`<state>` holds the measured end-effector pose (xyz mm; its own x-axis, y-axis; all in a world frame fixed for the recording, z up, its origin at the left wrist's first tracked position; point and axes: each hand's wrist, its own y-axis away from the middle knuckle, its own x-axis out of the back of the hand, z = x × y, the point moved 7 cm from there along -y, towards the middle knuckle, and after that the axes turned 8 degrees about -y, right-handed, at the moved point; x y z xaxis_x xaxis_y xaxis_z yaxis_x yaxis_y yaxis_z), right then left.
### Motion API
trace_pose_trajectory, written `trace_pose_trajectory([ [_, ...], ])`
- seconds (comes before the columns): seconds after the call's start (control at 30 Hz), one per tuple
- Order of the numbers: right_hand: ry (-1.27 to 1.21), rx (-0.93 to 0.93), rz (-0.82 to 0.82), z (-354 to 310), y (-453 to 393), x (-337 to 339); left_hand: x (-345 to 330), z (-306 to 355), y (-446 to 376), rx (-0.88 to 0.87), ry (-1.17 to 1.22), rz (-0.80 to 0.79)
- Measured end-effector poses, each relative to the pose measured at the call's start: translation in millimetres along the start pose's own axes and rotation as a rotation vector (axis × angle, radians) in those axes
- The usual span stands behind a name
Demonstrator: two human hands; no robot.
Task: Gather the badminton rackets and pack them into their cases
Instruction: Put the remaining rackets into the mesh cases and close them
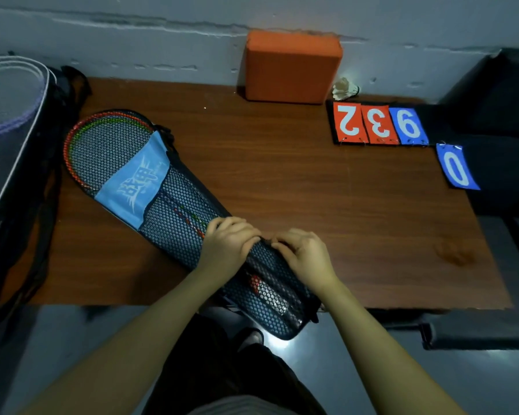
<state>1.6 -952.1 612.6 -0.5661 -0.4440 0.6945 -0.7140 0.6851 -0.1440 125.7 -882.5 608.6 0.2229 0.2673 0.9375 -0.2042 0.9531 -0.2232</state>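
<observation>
Long black mesh racket case with a light-blue fabric panel (pixel 150 187) lies diagonally on the reddish-brown wooden desk (pixel 312 205), wide end toward 10 o'clock, narrow handle end hanging off the near edge toward 5 o'clock. Inside it we see badminton rackets with red and green frames (pixel 102 127); their heads show through the mesh at the wide end, shafts and grips running down the narrow part. The wide end looks partly uncovered, so we judge the closing not yet finished.

Our left hand (pixel 226 245) rests on the case's far edge near the middle, fingers curled over the rim, apparently pinning the fabric so it stays taut. Our right hand (pixel 303 254) sits just beside it at 3 o'clock, fingers bent and pinching something small at the same edge. We take it for a zipper pull, though it is too small to confirm. The two hands nearly touch. One steadies, one pulls: that is our reading.

Desk stands against a scuffed grey wall. At 12 o'clock an orange foam block (pixel 292 67) leans against the wall; a white feather shuttlecock (pixel 345 88) lies just beside it at 1 o'clock. Red and blue flip score cards (pixel 378 124) at 2 o'clock read 2, 3, 9, 0. A large dark bag with white piping (pixel 15 163) occupies 9 o'clock. Floor below is grey and glossy.
</observation>
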Motion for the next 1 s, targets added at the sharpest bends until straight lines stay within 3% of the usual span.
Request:
trace_pose_trajectory([
  [0.27,0.224,0.034,0.242,32,26,52,12,-7,-27,0.105,0.051,0.023],
  [0.4,0.293,-0.004,0.281,50,52,68,12,-3,-39,0.144,0.029,0.058],
  [0.63,0.320,-0.170,0.190,71,94,51,-1,3,-65,0.228,0.079,0.059],
  [0.83,0.227,-0.259,0.114,64,83,36,-20,-6,-46,0.195,0.034,-0.086],
  [1.0,0.278,-0.260,0.031,49,43,17,-18,-28,0,0.388,-0.087,-0.124],
])
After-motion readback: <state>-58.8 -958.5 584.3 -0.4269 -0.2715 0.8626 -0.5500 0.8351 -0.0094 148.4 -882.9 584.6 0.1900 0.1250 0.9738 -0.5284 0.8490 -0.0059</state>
